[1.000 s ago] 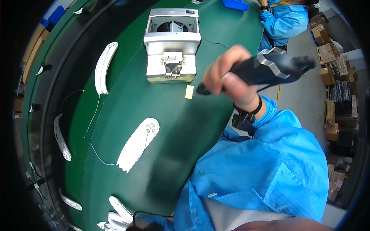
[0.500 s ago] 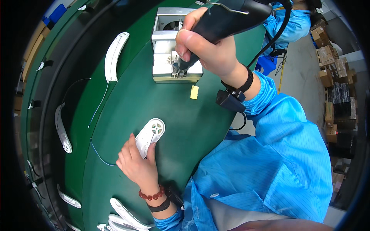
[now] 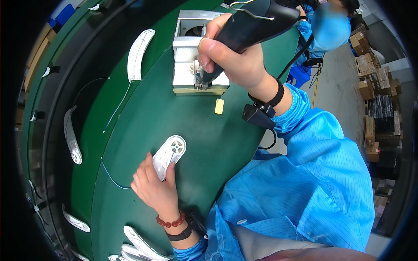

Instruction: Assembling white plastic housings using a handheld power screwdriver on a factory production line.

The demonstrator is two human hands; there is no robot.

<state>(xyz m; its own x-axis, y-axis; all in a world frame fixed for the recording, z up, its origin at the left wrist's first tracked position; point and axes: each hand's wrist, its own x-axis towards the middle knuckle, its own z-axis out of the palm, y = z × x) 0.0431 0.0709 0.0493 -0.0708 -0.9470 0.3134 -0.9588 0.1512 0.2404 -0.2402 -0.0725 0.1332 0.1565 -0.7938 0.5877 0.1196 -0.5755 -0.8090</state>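
A black electric screwdriver (image 3: 257, 26) is wrapped in the fingers of my right hand (image 3: 239, 61), tilted with its tip down at the front outlet of a grey-white screw feeder (image 3: 185, 76). On the green table, my left hand (image 3: 154, 187) grips a long white plastic housing (image 3: 169, 152) between thumb and fingers. The housing's rounded end, with a spoked round opening, points away from me. Its other end is hidden under my palm, and a thin blue wire (image 3: 111, 177) trails out to the left.
Similar white housings lie on the belt at left: one with a wire (image 3: 138, 56), a greyish one (image 3: 72, 135), and a smaller-looking one (image 3: 77, 221). Several housings (image 3: 143, 245) are piled near my left forearm. A yellow tag (image 3: 219, 106) sits before the feeder. Another person's blue sleeve (image 3: 328, 32) shows at upper right.
The housings on the left belt have slid away from me, the wired one also slightly right. Both my hands stay nearly in place, the screwdriver tip still at the feeder.
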